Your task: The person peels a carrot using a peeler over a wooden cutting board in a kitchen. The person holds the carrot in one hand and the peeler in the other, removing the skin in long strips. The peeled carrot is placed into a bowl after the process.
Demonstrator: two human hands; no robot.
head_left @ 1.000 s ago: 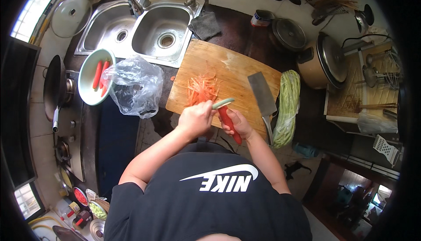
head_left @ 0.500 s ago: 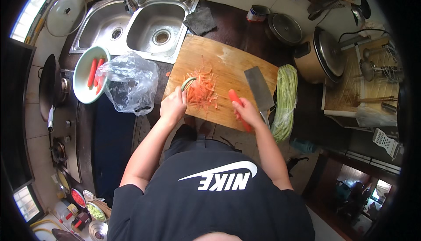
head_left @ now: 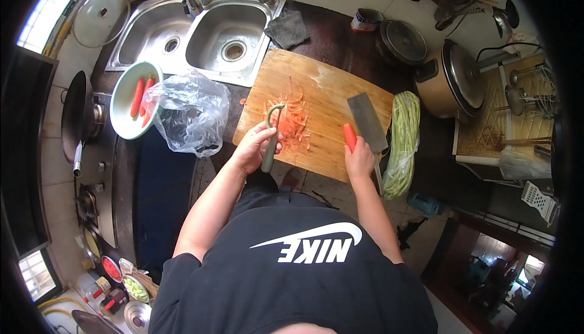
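My left hand [head_left: 248,151] is closed on a green peeler [head_left: 268,160], with its curved head up and its handle pointing toward me. In my right hand [head_left: 360,160] is a peeled carrot [head_left: 349,133]; only its upper end shows above my fingers. Both hands are over the near part of a wooden cutting board [head_left: 331,88]. Orange peelings [head_left: 294,122] lie in a loose heap just beyond the peeler. A cleaver [head_left: 366,117] rests on the board's right side, beside the carrot, its handle running toward me.
Long green beans [head_left: 404,142] in clear wrap lie along the board's right edge. To the left are a pale bowl [head_left: 117,110] with several carrots and a crumpled plastic bag [head_left: 193,112]. A double sink [head_left: 244,77] is behind them. Lidded pots [head_left: 459,79] stand at the right.
The peeler has turned in my left hand, so its handle now shows. My right hand has moved right with the carrot, closer to the cleaver. The whole view has shifted slightly.
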